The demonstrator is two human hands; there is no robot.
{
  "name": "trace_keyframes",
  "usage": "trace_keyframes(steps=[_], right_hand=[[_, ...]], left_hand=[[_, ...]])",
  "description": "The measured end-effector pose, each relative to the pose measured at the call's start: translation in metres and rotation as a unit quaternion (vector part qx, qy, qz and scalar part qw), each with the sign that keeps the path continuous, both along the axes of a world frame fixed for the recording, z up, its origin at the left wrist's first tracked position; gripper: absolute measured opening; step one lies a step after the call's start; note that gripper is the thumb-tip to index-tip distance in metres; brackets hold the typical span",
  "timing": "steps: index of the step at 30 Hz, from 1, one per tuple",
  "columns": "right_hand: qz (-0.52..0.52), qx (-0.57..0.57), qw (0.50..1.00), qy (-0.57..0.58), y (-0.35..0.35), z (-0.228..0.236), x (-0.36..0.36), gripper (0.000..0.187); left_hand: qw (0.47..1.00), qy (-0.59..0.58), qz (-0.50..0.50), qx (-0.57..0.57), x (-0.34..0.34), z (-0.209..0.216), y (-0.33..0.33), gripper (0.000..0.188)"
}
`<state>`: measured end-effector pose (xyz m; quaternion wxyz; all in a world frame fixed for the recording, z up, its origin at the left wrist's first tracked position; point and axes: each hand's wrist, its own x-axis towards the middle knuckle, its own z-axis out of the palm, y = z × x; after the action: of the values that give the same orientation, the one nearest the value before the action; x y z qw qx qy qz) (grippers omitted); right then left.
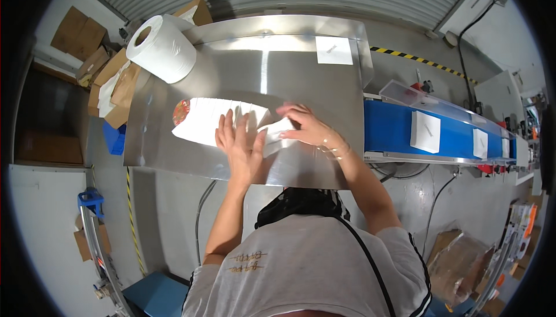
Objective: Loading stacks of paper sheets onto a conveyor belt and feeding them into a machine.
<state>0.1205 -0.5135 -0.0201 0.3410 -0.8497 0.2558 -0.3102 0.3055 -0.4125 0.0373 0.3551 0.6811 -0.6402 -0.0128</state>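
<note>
On the metal table (220, 73) lies a long row of white, flat-looking pieces (214, 121), packed side by side. Its left end shows a red patterned face (181, 112). My left hand (236, 146) rests on the near side of the row, fingers stretched and apart. At the row's right end, my right hand (304, 124) pinches a small white packet (278, 135) between thumb and fingers. The left thumb is close to this packet's left end. What the packet is made of cannot be made out.
A large white roll (162, 49) stands at the table's far left corner. One white square packet (334, 50) lies far right. Beyond the right edge, a blue conveyor belt (388, 127) carries several white packets (425, 131). Cardboard boxes (119, 85) stand left.
</note>
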Motion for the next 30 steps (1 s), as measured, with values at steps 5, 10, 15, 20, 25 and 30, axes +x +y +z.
trace_keyframes(steps=[5,10,15,20,25,30], right_hand=[[-0.28,0.294,0.913,-0.043,0.018,-0.048,-0.103,0.024],[-0.515,0.195,0.834,0.028,0.022,-0.042,-0.205,0.034],[-0.608,-0.104,0.721,0.317,0.026,-0.029,-0.194,0.051],[-0.292,-0.124,0.939,0.133,0.017,0.012,-0.093,0.05],[-0.036,0.091,0.995,0.025,0.013,0.013,0.025,0.049],[-0.097,0.252,0.961,-0.058,0.017,-0.022,0.0,0.053]], left_hand=[[1.0,0.002,0.02,-0.012,0.009,-0.01,0.001,0.031],[0.999,0.001,0.024,-0.023,0.012,-0.009,0.003,0.03],[1.0,0.006,0.019,-0.024,0.013,-0.006,0.002,0.03],[1.0,0.009,-0.009,-0.007,0.007,-0.004,0.001,0.026],[0.999,-0.026,-0.043,0.003,0.016,-0.004,0.0,0.024],[0.999,-0.033,-0.015,-0.008,0.019,-0.007,-0.001,0.024]])
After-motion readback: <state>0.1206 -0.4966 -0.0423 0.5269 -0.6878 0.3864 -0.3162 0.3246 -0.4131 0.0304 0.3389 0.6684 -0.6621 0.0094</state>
